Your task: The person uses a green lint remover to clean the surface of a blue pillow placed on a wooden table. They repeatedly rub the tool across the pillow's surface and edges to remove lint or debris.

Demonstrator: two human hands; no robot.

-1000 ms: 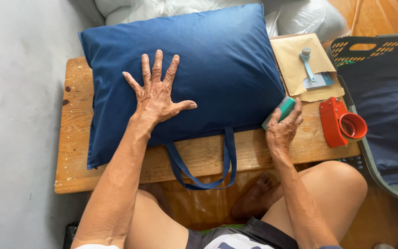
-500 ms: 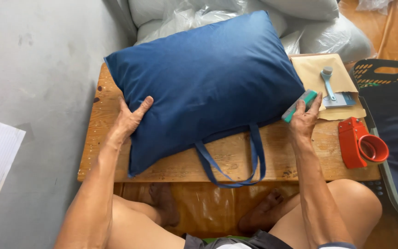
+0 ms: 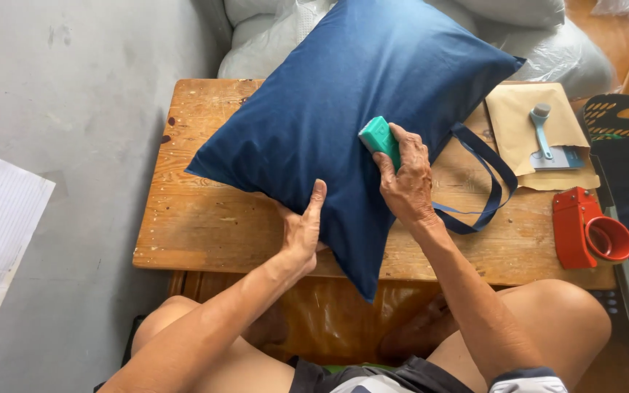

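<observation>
That soft, light-looking blue pillow (image 3: 343, 116) yields where the left hand (image 3: 301, 231) pinches its six-o'clock edge, the right hand (image 3: 405, 182) clasping a green block (image 3: 380, 138).

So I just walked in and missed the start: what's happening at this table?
A seated person is working on a dark blue cushion lying tilted across a small wooden table. The left hand grips the cushion's near edge, while the right hand presses a small green block onto the fabric. A red tape dispenser and brown envelopes sit at the right.
</observation>
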